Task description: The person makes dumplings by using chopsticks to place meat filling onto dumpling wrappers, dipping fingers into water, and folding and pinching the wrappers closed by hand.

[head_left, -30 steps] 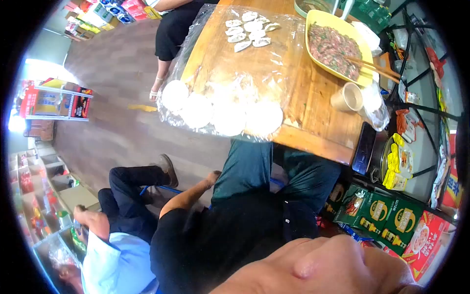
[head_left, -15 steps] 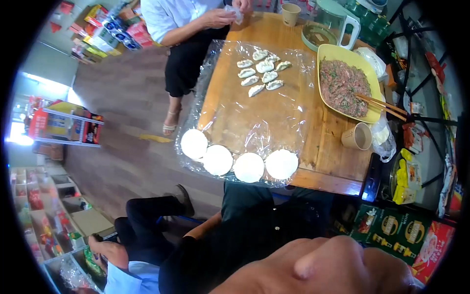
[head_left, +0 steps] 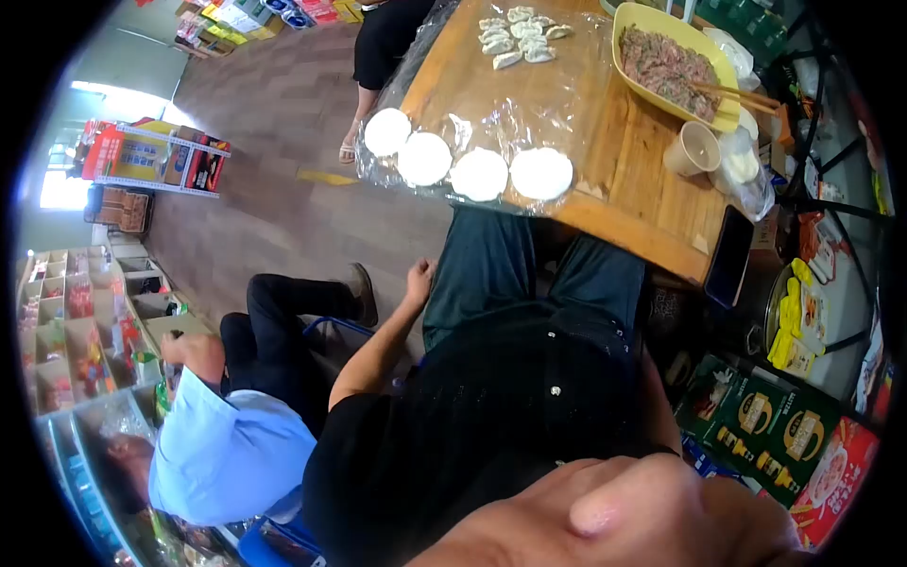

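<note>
My left hand (head_left: pixel 420 281) hangs low beside my left thigh, its fingers loosely curled, and nothing shows in it. My right hand is out of sight; only part of that arm (head_left: pixel 663 416) appears beside my black shirt. Ahead of my knees, several round white wrappers (head_left: pixel 479 175) lie in a row on plastic film (head_left: pixel 444 94) along the near table edge. Farther back on the film sits a group of folded dumplings (head_left: pixel 529 38). A yellow bowl (head_left: pixel 625 71) at the table's right holds minced meat filling (head_left: pixel 666 66) with wooden chopsticks (head_left: pixel 732 93) resting in it.
On the right of the wooden table (head_left: pixel 624 213) are a paper cup (head_left: pixel 693 149), a plastic bag (head_left: pixel 746 175) and a dark phone (head_left: pixel 729 255) at the edge. A seated person in a light blue shirt (head_left: pixel 222 444) is at left. Green boxes (head_left: pixel 756 420) stand lower right.
The view has tilted down and back, so the table sits higher in the picture. More of my lap and my left hand have come into sight. The wrappers and dumplings keep their arrangement.
</note>
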{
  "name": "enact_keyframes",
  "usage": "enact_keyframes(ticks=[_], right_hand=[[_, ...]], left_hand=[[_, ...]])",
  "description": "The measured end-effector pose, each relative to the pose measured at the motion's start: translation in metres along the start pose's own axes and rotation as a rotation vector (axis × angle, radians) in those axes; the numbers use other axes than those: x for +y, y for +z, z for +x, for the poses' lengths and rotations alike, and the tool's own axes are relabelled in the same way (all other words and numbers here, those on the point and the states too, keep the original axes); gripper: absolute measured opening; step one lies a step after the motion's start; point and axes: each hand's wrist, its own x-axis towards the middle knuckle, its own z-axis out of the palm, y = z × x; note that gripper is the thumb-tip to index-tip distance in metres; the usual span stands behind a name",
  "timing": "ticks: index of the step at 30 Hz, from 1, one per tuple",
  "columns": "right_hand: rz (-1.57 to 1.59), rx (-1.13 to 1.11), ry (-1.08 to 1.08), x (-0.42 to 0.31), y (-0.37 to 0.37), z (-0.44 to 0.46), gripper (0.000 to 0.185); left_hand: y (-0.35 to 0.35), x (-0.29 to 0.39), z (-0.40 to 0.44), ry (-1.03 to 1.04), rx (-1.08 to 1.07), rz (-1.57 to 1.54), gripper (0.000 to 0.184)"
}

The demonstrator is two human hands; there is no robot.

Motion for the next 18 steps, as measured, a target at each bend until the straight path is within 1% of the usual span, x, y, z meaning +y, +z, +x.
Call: enact_keyframes(ticks=[1, 2, 3, 4, 5, 6, 7, 9, 10, 11, 13, 14, 15, 16, 17, 18], right_hand=[[0.089, -0.036, -0.060, 0.005, -0.020, 0.008, 0.026], [0.213, -0.102, -0.106, 0.008, -0.035, 0.017, 0.026], [-0.042, 0.164, -0.118, -0.043, -0.004, -0.018, 0.024], [-0.002, 0.221, -0.154, -0.104, 0.040, -0.059, 0.025], [-0.072, 0.281, -0.124, -0.118, 0.043, -0.068, 0.025], [-0.082, 0.281, -0.154, -0.128, 0.047, -0.079, 0.025], [-0.092, 0.280, -0.186, -0.137, 0.051, -0.088, 0.024], [-0.184, 0.256, -0.242, -0.154, 0.059, -0.103, 0.024], [-0.243, 0.236, -0.244, -0.165, 0.066, -0.109, 0.023], [-0.238, 0.241, -0.250, -0.172, 0.071, -0.112, 0.023], [-0.415, 0.050, -0.304, -0.190, 0.083, -0.119, 0.020], [-0.500, 0.035, -0.347, -0.206, 0.104, -0.130, 0.018], [-0.501, 0.039, -0.348, -0.225, 0.127, -0.142, 0.018], [-0.580, 0.017, -0.350, -0.245, 0.151, -0.154, 0.018], [-0.660, -0.006, -0.352, -0.259, 0.171, -0.159, 0.018], [-0.642, -0.030, -0.402, -0.267, 0.184, -0.157, 0.018]], left_hand=[[0.005, 0.039, -0.006, 0.097, 0.035, 0.119, 0.015], [0.010, 0.097, -0.026, 0.188, 0.064, 0.241, 0.011], [0.020, 0.149, -0.042, 0.235, 0.069, 0.231, 0.011], [0.025, 0.190, -0.054, 0.300, 0.070, 0.227, 0.011], [0.025, 0.210, -0.054, 0.436, 0.044, 0.322, 0.006], [0.032, 0.241, -0.060, 0.614, 0.027, 0.322, 0.005], [0.039, 0.270, -0.060, 0.627, 0.021, 0.322, 0.005], [0.052, 0.320, -0.058, 0.890, -0.076, 0.267, 0.005], [0.059, 0.341, -0.054, 0.908, -0.126, 0.282, 0.006], [0.067, 0.359, -0.048, 0.925, -0.176, 0.297, 0.006], [0.084, 0.388, -0.029, 0.980, -0.269, 0.405, 0.010], [0.096, 0.397, -0.017, 0.983, -0.272, 0.400, 0.010], [0.108, 0.404, -0.006, 1.024, -0.328, 0.457, 0.013], [0.118, 0.410, 0.004, 1.064, -0.384, 0.516, 0.015], [0.126, 0.413, 0.013, 1.067, -0.384, 0.514, 0.015], [0.134, 0.415, 0.021, 1.081, -0.437, 0.607, 0.017]])
